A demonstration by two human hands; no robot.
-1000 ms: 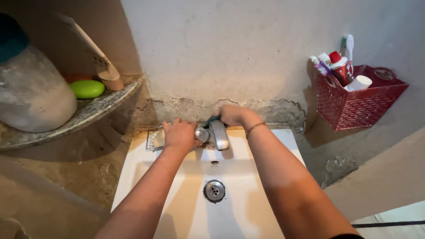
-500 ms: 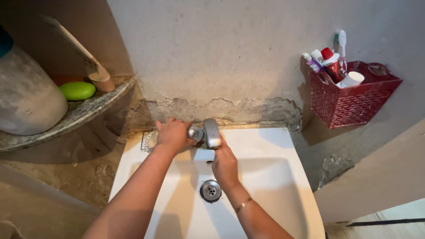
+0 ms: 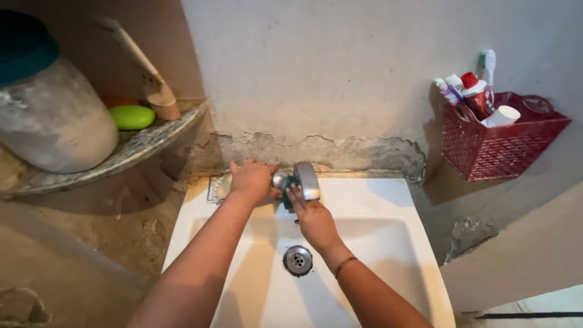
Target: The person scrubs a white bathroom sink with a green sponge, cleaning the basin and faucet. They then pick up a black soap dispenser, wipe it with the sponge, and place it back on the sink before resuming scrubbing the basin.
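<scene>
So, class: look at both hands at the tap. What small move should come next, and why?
Probably a short rub along the spout's underside. The right hand presses a green scrub pad against the metal tap from the sink side, while the left hand grips the tap's left part, steadying it.

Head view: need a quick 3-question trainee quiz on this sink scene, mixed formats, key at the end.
1. True or false: the left hand rests on the metal tap at the back of the white sink.
2. What does the right hand press against the tap? A) a toothbrush B) a green scrub pad C) a bar of soap
3. Fill in: the red basket holding toothbrushes hangs on the wall to the ____ of the sink.

Key: 1 true; 2 B; 3 right.
</scene>
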